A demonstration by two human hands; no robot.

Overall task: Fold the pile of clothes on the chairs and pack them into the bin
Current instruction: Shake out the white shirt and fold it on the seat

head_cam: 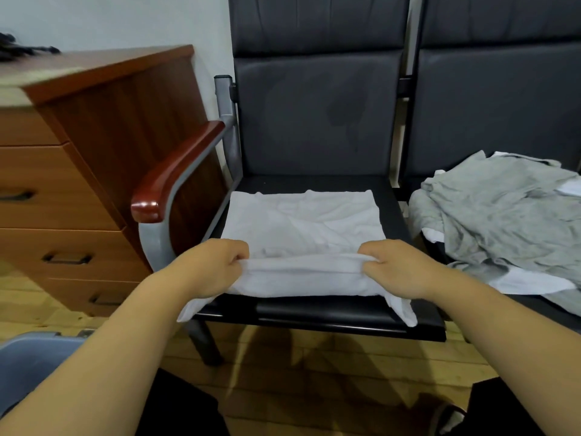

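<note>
a: step: folding, mid-fold on white garment (301, 221). it lies flat on the seat of left chair (330, 313), near edge lifted into a ridge.

b: hands?

a: left hand (213, 269) has fingers curled, pinching that near edge at its left end. right hand (402, 269) does the same at the right end. both are knuckles up and closed on cloth. loose corners droop past the seat front under each wrist.

b: next move?

a: my read: carry the pinched edge over to the far edge, hands level so the fold lands square, then press flat. likely one more fold before it suits the bin.

b: how far along?

a: early, i'd judge. grey heap (503, 221) sits unfolded on right chair (503, 105), with white pieces (528, 283) poking out beneath. bin (28, 363) is low left beside the left forearm. only part of it shows, so can't tell what's inside.
</note>
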